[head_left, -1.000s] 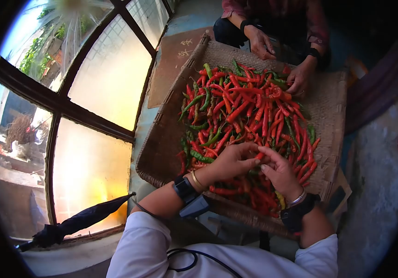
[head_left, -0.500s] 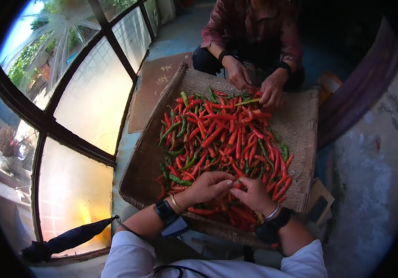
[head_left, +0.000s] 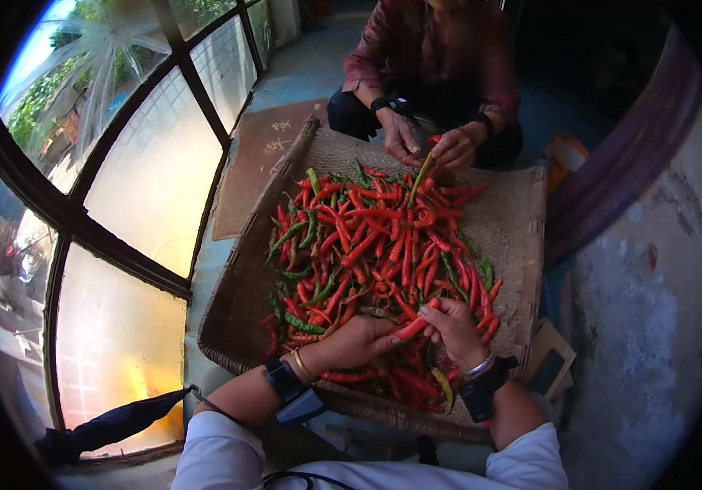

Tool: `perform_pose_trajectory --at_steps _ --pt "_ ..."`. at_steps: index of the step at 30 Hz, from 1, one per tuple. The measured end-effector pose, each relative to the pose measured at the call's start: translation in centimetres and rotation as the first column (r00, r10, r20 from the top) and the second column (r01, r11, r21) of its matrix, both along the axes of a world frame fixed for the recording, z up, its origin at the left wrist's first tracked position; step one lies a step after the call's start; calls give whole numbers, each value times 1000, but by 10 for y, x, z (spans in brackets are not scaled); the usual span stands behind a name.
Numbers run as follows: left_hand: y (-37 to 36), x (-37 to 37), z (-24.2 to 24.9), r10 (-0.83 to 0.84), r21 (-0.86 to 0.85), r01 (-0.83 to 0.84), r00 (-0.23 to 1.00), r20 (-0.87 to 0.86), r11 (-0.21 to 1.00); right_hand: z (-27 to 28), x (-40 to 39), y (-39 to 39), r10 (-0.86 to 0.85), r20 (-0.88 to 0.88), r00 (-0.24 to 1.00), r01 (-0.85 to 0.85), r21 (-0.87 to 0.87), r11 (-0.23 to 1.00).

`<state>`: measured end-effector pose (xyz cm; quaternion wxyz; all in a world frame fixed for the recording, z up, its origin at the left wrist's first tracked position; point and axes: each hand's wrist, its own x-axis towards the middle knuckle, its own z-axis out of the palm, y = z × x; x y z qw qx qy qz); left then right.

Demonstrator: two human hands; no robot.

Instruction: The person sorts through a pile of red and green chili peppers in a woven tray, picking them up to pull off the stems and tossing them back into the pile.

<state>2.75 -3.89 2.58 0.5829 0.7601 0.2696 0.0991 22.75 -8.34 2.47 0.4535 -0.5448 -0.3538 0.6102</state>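
A red chili pepper is stretched between my two hands above the near part of the heap. My left hand has its fingers closed around the lower left end. My right hand pinches the other end between thumb and fingers. Below and beyond them lies a pile of chili peppers, mostly red with some green ones, in a wide woven basket. A yellowish pepper rests under my right wrist.
Across the basket another person crouches, with a yellow-green pepper in their hands. Framed window panes line the left side. A folded black umbrella is at lower left, a cardboard piece at right.
My hands have moved slightly apart, and a red pepper now shows lengthwise between them. The other person has tilted the yellow-green pepper upright. The whole view has shifted a little.
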Motion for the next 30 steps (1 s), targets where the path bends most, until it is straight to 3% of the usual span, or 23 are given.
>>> perform_pose_trajectory --at_steps 3,7,9,11,13,14,15,17,19,21,23,25,27,29,30 --pt "-1 -2 -1 144 -93 -141 990 17 986 4 5 7 -53 -6 999 53 5 999" --pt "4 -1 -9 326 -426 -288 945 16 857 12 17 7 -154 -100 983 159 47 986" --pt "7 -1 -13 369 -352 -332 928 43 875 11 18 9 -168 -73 983 171 43 984" --pt "9 -2 -14 423 -413 -366 905 53 834 6 25 11 -33 23 999 33 -3 999" --pt "13 -4 0 428 -484 -397 903 -51 780 5 31 13 127 40 991 -127 -20 992" --pt "16 -5 -9 491 -609 -372 871 32 700 6 28 14 -43 -160 986 49 37 998" --pt "17 -4 -13 543 -623 -413 839 22 664 11 25 15 -200 -357 912 240 71 968" --pt "18 -5 -20 602 -696 -372 791 109 614 9 25 13 -250 -360 899 280 34 959" --pt "18 -4 -17 637 -714 -399 766 85 575 5 21 10 -298 -365 882 322 5 947" --pt "19 -3 -17 665 -731 -418 744 64 539 -3 2 5 34 -133 991 -37 -23 999" --pt "17 -1 -20 700 -803 -362 708 94 474 -11 -19 -4 218 210 953 -261 203 944" --pt "15 -1 -18 686 -808 -331 718 121 488 5 -31 -11 185 550 814 -431 361 827" --pt "12 -1 -20 644 -822 -299 758 104 485 4 -37 -15 194 533 824 -439 383 813" --pt "7 2 -26 610 -857 -169 768 195 486 1 -34 -14 134 630 765 -492 437 753" --pt "3 4 -19 610 -865 -218 783 121 452 1 -34 -14 89 606 790 -442 464 768"
